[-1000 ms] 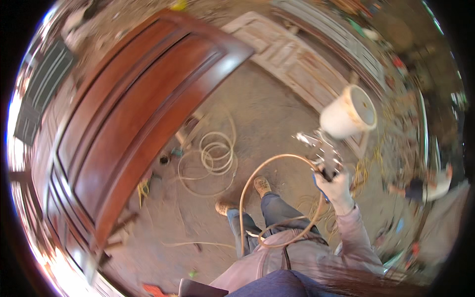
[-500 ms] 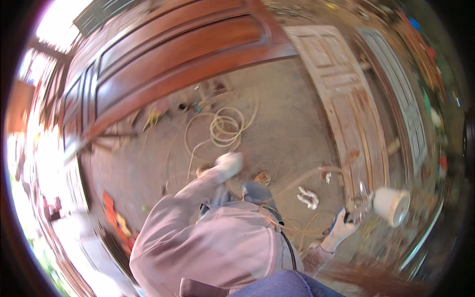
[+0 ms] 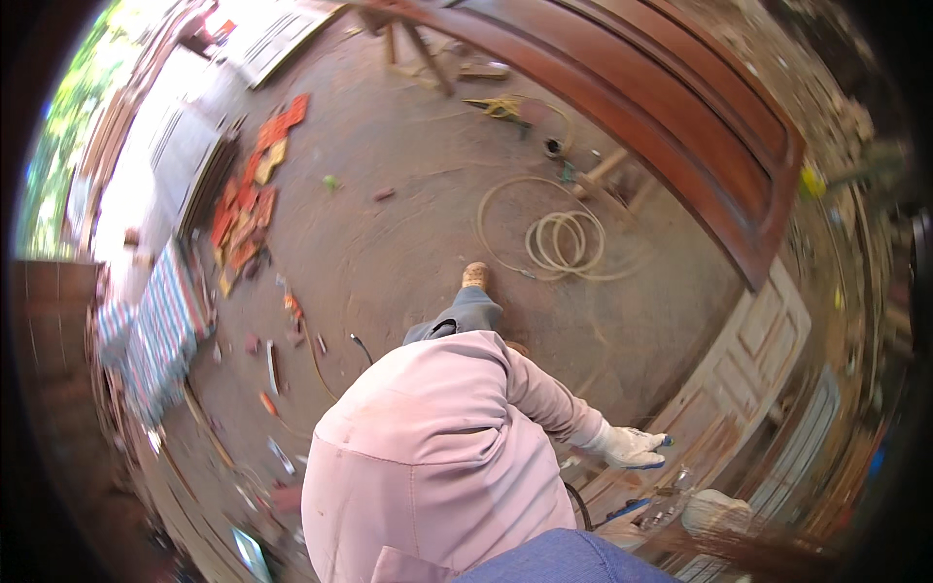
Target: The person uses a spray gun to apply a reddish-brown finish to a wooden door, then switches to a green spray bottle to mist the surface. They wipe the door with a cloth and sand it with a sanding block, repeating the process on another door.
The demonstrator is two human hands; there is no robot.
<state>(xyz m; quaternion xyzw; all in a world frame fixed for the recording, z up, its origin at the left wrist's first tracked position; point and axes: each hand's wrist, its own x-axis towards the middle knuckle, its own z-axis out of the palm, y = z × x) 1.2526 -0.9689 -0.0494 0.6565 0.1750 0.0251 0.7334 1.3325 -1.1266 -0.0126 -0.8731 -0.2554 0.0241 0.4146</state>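
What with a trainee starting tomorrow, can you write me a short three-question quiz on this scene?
1. True or false: the coiled pale hose lies on the dirt floor close to the large reddish-brown panelled wooden door.
2. Pick one: the white-gloved right hand reaches out over A) the pale bare-wood panelled door, B) a striped cloth, C) a scatter of red tiles.
3. Fill the gap: the round cup lying just beyond that hand is ____ in colour.

Key: 1 true; 2 A; 3 white.
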